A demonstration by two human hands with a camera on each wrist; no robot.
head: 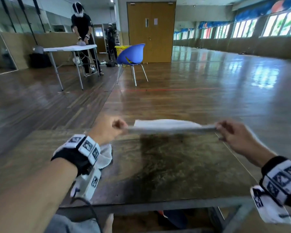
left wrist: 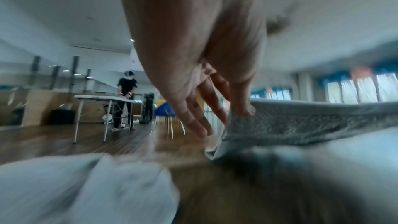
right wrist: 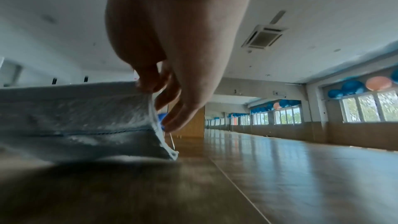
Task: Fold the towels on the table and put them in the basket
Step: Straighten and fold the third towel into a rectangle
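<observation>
Floor point(head: 200, 101) of dark glossy wood fills the hall, with windows point(head: 242, 30) down the right wall and a brown double door point(head: 151, 31) at the far end. Nearest the camera is the table point(head: 175, 174), brown and mottled, its top taking up the lower half of the head view. Further off to the left stands a white folding table point(head: 71, 47) where a person in black point(head: 82, 27) bends over something; a blue chair point(head: 133, 55) sits near it, in front of a yellow basket point(head: 122, 47). Above the near table a grey towel point(head: 171, 126) is stretched flat between both hands, its front edge lifted off the top and casting a shadow below; its far part looks lower, though whether it touches the table cannot be told. A second white towel point(head: 105, 155) lies crumpled on the table just under the left wrist. The left hand point(head: 111, 130) pinches the towel's left corner between thumb point(left wrist: 243, 106) and a finger, the other fingers point(left wrist: 193, 118) loose and straight. The right hand point(head: 233, 133) pinches the right corner in the same way, thumb point(right wrist: 148, 79) on top, the rest of the fingers hanging relaxed beside the cloth.
</observation>
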